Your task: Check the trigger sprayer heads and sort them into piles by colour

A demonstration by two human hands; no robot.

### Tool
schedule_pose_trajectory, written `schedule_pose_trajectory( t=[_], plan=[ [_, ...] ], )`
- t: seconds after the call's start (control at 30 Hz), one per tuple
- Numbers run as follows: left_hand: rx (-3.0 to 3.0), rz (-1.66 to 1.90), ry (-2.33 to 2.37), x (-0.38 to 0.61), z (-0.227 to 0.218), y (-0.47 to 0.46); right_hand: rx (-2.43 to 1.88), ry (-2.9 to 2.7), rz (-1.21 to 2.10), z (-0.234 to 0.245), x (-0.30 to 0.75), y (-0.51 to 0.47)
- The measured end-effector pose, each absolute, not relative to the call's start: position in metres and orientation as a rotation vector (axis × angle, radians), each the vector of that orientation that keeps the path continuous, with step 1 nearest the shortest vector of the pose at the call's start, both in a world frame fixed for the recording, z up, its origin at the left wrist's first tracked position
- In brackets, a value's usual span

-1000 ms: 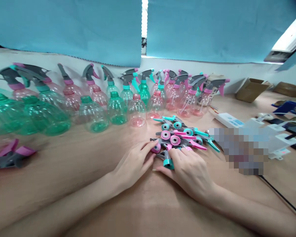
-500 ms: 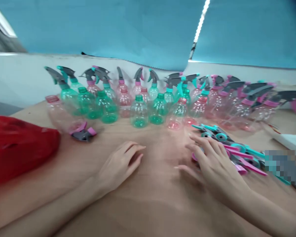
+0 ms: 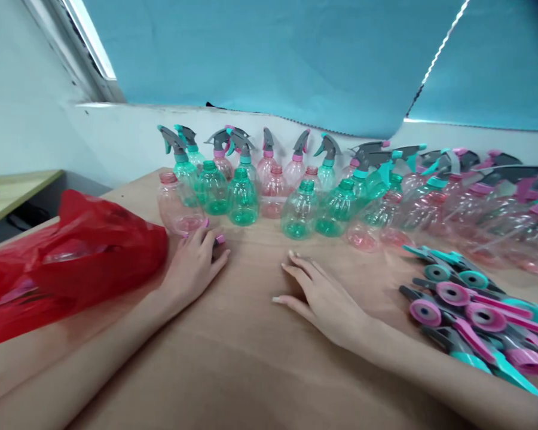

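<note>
My left hand [image 3: 192, 263] lies on the wooden table [image 3: 251, 358] with its fingers curled over a loose grey and pink spray head [image 3: 219, 239], of which only pink bits show. It sits just in front of an uncapped pink bottle [image 3: 178, 204]. My right hand [image 3: 323, 295] rests flat on the table near the middle, fingers stretched out and holding nothing. A pile of pink and teal spray heads [image 3: 470, 310] lies to the right of that hand, not touching it.
A long row of green and pink clear bottles [image 3: 305, 197], several with spray heads fitted, stands along the back wall. A crumpled red plastic bag [image 3: 67, 263] lies at the table's left edge. A lower surface [image 3: 9, 191] is at far left.
The view has swung left. My left hand has moved left onto the loose spray head by the pink bottle. My right hand has left the pile and now lies flat on bare table.
</note>
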State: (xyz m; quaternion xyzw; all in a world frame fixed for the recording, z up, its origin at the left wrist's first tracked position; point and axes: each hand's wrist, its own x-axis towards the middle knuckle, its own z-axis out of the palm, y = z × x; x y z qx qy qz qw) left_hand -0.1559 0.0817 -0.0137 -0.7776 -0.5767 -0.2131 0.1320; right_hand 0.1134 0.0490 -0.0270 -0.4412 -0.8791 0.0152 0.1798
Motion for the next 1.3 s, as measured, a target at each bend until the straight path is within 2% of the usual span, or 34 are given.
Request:
schedule_pose_trajectory(
  t=[0.3,0.63,0.97,1.3],
  plan=[
    [-2.517,-0.548,-1.464,-0.116,-0.013,0.050,-1.288,-2.511,0.142,-0.031,0.129,0.036],
    [-2.793,-0.685,-1.119,-0.041,-0.008,0.004,-1.354,-2.536,0.123,-0.033,0.179,0.006],
    [-2.949,-0.805,-1.081,0.000,-0.012,-0.005,-1.344,-2.562,0.039,-0.035,0.212,-0.015],
    [-2.879,-0.721,-1.119,0.006,-0.015,-0.003,-1.283,-2.541,0.039,-0.030,0.219,-0.021]
  ],
)
